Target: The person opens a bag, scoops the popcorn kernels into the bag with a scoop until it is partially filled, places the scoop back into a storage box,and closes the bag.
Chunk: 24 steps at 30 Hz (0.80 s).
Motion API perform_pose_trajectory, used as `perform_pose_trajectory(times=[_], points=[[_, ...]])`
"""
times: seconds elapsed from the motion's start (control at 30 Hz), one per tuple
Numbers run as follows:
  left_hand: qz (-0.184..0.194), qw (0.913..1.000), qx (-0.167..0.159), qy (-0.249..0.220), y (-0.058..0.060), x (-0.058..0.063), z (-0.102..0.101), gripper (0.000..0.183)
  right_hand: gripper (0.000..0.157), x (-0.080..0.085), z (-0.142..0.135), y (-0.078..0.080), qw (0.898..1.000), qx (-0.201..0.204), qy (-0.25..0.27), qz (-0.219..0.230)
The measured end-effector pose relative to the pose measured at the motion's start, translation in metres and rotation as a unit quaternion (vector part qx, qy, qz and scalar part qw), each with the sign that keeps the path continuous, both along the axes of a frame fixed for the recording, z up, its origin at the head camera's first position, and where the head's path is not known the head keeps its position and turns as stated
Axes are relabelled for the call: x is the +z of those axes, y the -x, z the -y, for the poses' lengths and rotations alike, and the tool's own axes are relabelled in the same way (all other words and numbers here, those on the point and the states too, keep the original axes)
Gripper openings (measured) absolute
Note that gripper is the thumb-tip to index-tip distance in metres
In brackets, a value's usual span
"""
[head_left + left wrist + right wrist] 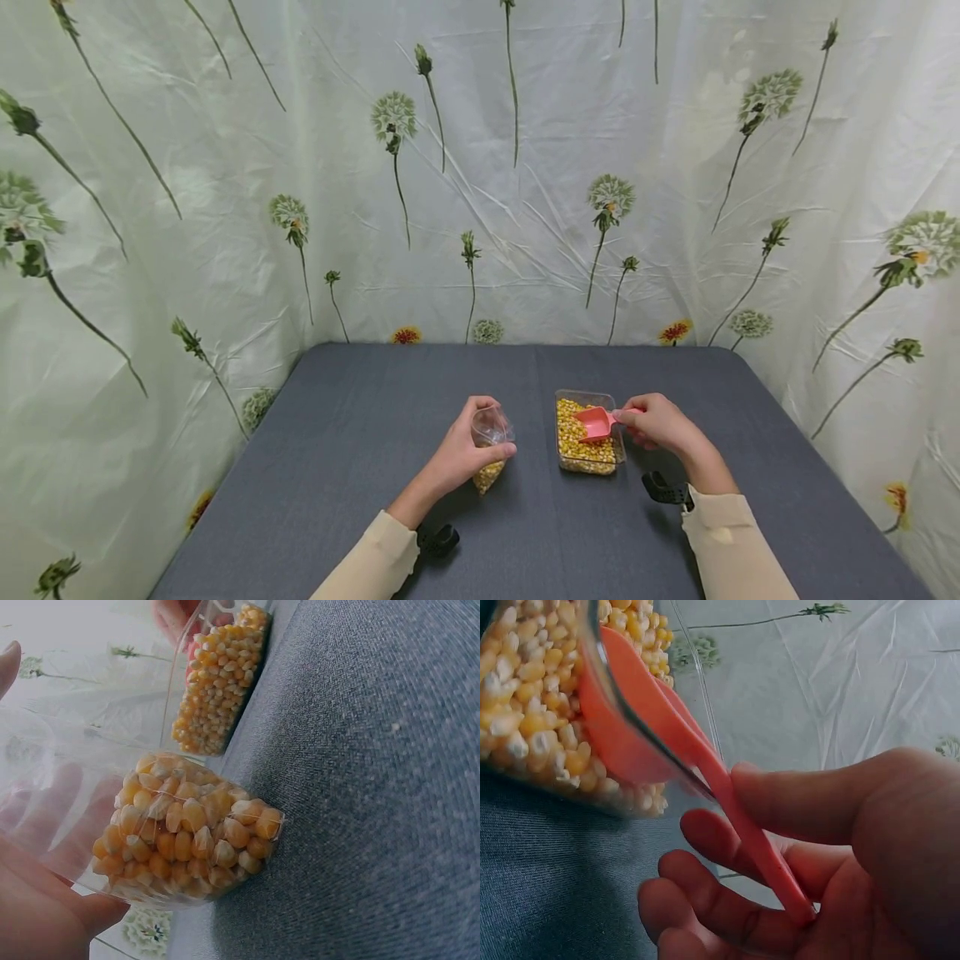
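Observation:
My left hand (pixel 467 450) holds a clear plastic bag (pixel 187 832) by its upper part, fingers and thumb around its open mouth. Yellow corn kernels (pixel 176 844) fill the lower part of the bag, whose bottom corner is close to the table. To its right, a clear rectangular container (pixel 567 464) holds more corn kernels (pixel 573 437). My right hand (pixel 663 427) pinches the handle of a pink scoop (pixel 596 424) between thumb and fingers. The scoop's bowl lies inside the container, down among the kernels, and its handle crosses the right rim.
A dark grey cloth covers the table (pixel 360 417). Behind and at both sides hangs a pale curtain (pixel 525 208) printed with dandelions. Black straps with small devices (pixel 438 542) sit at both wrists.

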<state>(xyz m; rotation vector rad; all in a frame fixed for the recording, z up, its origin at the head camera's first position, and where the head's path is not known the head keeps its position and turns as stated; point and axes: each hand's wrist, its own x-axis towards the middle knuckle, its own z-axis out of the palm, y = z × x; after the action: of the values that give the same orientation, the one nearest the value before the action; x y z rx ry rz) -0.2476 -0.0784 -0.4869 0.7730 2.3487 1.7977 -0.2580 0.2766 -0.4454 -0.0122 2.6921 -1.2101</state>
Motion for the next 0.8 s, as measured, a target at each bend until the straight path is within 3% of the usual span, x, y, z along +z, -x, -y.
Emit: perform_pose_trajectory(times=[0.43,0.8], points=[[0.002,1.0000,-0.006,-0.005,0.001,-0.002,0.000,0.063,0.031,-0.010,-0.009,0.007,0.996,0.021,0.083,0.025],[0.000,1.0000,-0.004,-0.007,0.000,-0.001,0.001,0.064,0.031,-0.022,-0.029,0.015,0.974,0.030,0.209,0.084]])
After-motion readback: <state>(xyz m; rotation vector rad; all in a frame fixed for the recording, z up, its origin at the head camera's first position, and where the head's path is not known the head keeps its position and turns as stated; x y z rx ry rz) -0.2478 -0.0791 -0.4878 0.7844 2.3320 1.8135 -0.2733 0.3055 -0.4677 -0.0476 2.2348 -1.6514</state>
